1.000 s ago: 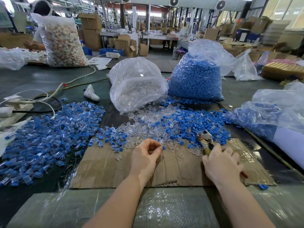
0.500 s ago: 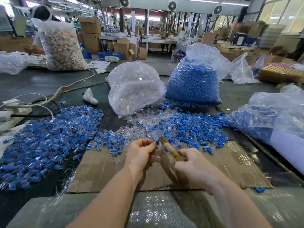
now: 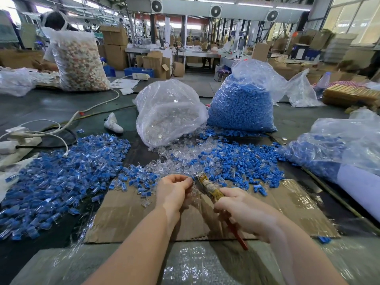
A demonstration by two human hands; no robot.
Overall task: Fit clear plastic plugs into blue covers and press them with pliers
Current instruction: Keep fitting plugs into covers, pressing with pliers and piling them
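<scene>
My left hand (image 3: 174, 192) pinches a small blue cover with a clear plug at its fingertips, mostly hidden by the fingers. My right hand (image 3: 244, 212) grips the pliers (image 3: 211, 189) by their taped and red handles; the jaws meet the piece at my left fingertips. Both hands are above a cardboard sheet (image 3: 127, 214). Loose blue covers (image 3: 236, 163) and clear plugs (image 3: 176, 159) lie mixed just beyond the hands. A big pile of assembled blue-and-clear pieces (image 3: 57, 179) spreads to the left.
A bag of clear plugs (image 3: 168, 114) and a bag of blue covers (image 3: 240, 108) stand behind the piles. Another bag with blue parts (image 3: 333, 149) lies right. White cables and a power strip (image 3: 18, 138) sit far left. A person works at the back left.
My right hand picked up the pliers from the right of the cardboard and brought them left; their jaws now meet the piece at my left fingertips.
</scene>
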